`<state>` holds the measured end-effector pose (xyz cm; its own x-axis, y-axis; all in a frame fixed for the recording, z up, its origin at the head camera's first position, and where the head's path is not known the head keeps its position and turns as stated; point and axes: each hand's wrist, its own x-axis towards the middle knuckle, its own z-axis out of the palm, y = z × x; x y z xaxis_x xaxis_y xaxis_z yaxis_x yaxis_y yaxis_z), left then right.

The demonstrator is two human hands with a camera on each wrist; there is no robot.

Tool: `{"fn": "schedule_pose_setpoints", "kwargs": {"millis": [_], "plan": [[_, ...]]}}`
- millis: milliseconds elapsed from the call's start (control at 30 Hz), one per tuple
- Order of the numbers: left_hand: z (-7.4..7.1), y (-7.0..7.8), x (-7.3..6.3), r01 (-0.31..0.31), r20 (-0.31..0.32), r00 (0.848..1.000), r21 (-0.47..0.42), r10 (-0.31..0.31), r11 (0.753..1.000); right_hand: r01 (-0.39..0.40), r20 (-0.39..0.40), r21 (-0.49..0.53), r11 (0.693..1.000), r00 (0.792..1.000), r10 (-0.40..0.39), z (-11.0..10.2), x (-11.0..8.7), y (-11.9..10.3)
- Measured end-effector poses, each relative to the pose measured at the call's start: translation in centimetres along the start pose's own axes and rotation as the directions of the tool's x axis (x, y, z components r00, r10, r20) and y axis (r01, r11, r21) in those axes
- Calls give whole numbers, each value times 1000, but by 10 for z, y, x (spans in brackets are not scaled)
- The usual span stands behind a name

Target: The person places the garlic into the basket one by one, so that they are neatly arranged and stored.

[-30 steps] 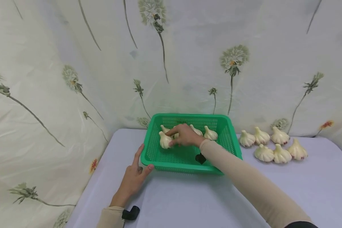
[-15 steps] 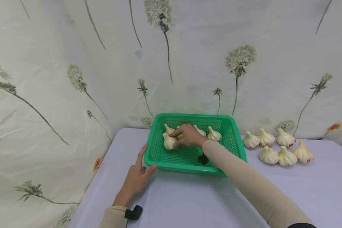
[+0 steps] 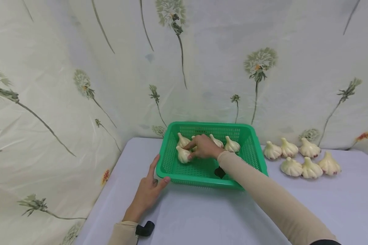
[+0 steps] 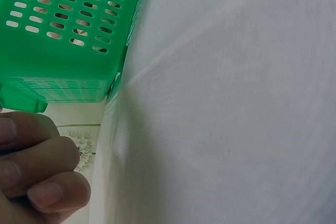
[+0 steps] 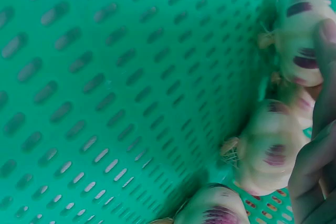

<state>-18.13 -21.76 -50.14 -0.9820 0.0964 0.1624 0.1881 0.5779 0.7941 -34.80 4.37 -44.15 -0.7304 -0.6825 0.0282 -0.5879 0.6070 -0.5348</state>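
In the head view my right hand (image 3: 204,147) reaches into a green basket (image 3: 199,182) and pinches a garlic bulb (image 3: 183,155) near its left side. The right wrist view shows a fingertip pressed against this purple-streaked bulb (image 5: 299,35), with another garlic bulb (image 5: 270,150) close by. More bulbs stand along the basket's back, including a garlic bulb (image 3: 232,145) right of my hand, which partly hides one behind it. My left hand (image 3: 148,190) touches the basket's front left corner with index finger and thumb extended. Its other fingers (image 4: 44,163) are bent below the rim.
To the right of the basket, several garlic bulbs (image 3: 311,168) stand in two rows on the white-covered table (image 3: 199,217). A pale curtain (image 3: 208,68) with dandelion prints hangs behind and to the left.
The garlic bulb in my right hand has come down slightly toward the basket's front. The head view has shifted a little; my left hand keeps its place at the corner.
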Motion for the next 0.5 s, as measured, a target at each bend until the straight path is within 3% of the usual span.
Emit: {"fn": "schedule_pose_setpoints", "kwargs": {"millis": [500], "plan": [[0, 0, -1, -2, -5, 1000, -6, 2, 1000, -8, 0, 7, 1000, 1000, 8, 4, 3, 6]]}}
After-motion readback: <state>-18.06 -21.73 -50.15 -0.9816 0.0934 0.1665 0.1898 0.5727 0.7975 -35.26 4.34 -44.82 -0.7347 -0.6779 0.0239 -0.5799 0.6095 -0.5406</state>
